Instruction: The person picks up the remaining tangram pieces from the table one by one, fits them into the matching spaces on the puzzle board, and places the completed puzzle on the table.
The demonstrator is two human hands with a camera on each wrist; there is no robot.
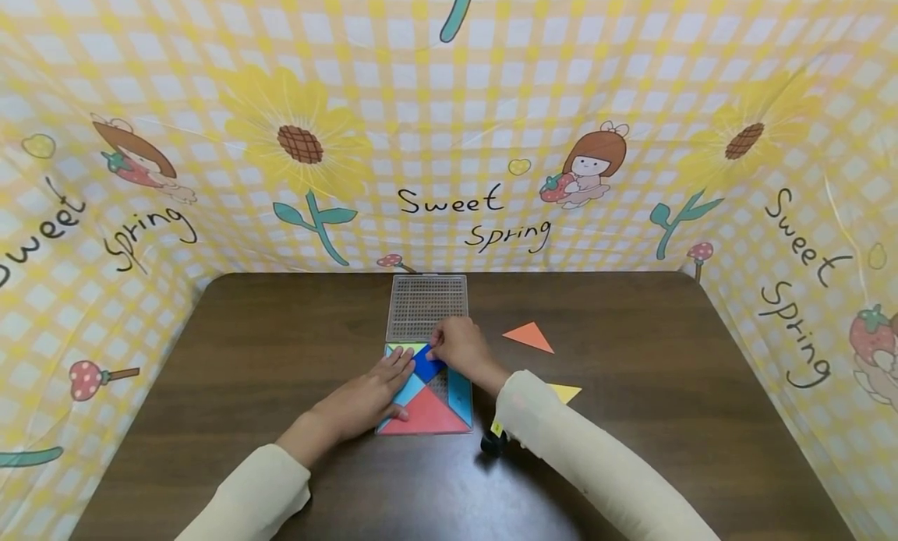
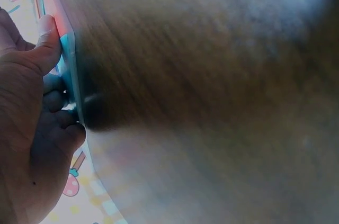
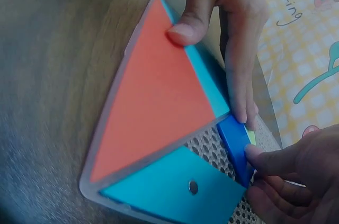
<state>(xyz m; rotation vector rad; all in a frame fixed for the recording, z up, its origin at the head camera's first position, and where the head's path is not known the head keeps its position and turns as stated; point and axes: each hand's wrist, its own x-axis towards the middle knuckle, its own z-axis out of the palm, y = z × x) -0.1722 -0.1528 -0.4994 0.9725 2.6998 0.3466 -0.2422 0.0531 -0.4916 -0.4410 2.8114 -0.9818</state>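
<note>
On the table lies a clear hinged tangram case (image 1: 389, 433), its tray holding flat coloured pieces. My right hand (image 1: 463, 348) pinches a dark blue tangram piece (image 3: 234, 142) at its edge, thumb on top, over the tray's upper part. My left hand (image 1: 365, 401) rests on the tray with fairly straight fingers, their tips beside the blue piece. Its thumb (image 3: 185, 32) presses the large red triangle (image 1: 426, 412). Light blue pieces (image 1: 459, 397) lie along the right and left sides. Beyond the left fingertips shows a pale green piece (image 1: 403, 346).
The case's perforated lid (image 1: 428, 307) lies folded back toward the cloth wall. Right of the case are an orange triangle (image 1: 531, 337) and a yellow piece (image 1: 567, 393) partly behind the right sleeve. A small black object (image 1: 493, 445) sits near that forearm. Printed cloth (image 1: 449, 136) surrounds the table.
</note>
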